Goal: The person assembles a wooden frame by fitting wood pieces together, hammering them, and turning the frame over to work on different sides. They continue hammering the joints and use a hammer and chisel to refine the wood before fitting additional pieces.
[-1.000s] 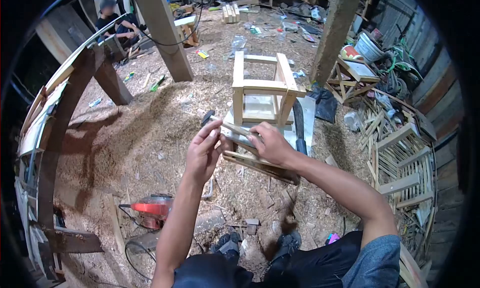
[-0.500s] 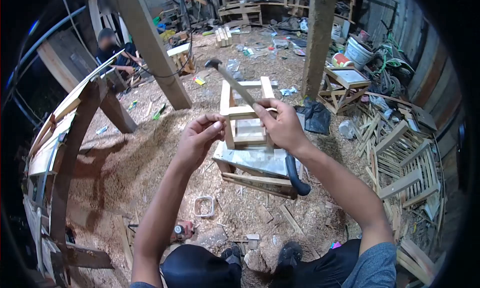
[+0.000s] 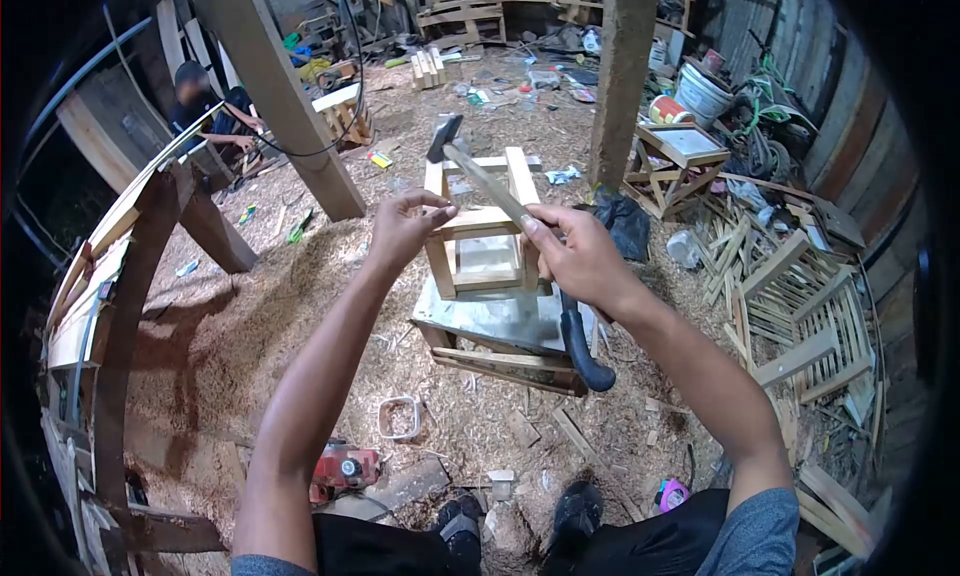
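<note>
My right hand (image 3: pixel 578 254) is wrapped round the wooden handle of a hammer (image 3: pixel 492 186), whose dark head points away from me above the far side of a small wooden frame (image 3: pixel 478 224). At the frame's near left corner, my left hand (image 3: pixel 405 231) has thumb and fingertips pinched together; anything between them is too small to make out. The frame of pale wood bars stands on a low bench (image 3: pixel 490 321) with a worn, greyish top. A black curved handle (image 3: pixel 585 354) hangs at the bench's right edge, its other end hidden.
Wood shavings cover the floor. A plastic tub (image 3: pixel 400 418) and a red power tool (image 3: pixel 343 471) lie near my feet. Wooden posts (image 3: pixel 622 86) rise beyond. Slatted wood pieces (image 3: pixel 800 311) are piled right. Another person (image 3: pixel 205 106) sits at the far left.
My left hand has risen to the frame's near left corner, fingertips still pinched. The hammer has turned in my right hand, so its head shows more from the side. The view has shifted slightly.
</note>
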`<state>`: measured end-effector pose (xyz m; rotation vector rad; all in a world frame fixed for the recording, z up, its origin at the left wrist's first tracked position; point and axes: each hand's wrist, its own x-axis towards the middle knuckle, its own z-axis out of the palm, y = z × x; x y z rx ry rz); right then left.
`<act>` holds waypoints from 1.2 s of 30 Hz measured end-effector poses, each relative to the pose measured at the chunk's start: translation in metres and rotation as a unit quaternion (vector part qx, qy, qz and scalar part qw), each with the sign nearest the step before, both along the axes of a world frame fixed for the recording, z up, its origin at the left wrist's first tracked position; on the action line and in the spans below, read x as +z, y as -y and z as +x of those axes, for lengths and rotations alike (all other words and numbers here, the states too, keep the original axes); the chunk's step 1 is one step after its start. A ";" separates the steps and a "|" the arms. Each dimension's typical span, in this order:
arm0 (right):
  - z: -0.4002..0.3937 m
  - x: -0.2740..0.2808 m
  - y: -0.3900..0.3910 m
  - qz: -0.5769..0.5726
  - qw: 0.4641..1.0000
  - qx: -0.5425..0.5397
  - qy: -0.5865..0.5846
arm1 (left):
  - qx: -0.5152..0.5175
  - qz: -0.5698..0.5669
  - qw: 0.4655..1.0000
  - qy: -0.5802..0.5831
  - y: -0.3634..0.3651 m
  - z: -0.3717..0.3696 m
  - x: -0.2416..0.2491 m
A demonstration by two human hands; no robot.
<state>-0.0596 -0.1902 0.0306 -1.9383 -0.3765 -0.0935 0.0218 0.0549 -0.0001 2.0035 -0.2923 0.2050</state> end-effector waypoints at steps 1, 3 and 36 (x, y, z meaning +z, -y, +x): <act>-0.003 0.001 0.001 -0.012 1.000 0.005 -0.010 | -0.003 -0.037 0.999 -0.036 0.001 -0.004 -0.002; -0.003 -0.005 0.003 -0.025 0.999 0.004 0.020 | -0.009 -0.079 0.996 -0.042 -0.001 -0.005 -0.010; -0.028 0.035 0.008 -0.232 0.958 0.010 0.167 | -0.025 -0.041 0.999 -0.001 -0.009 0.004 -0.022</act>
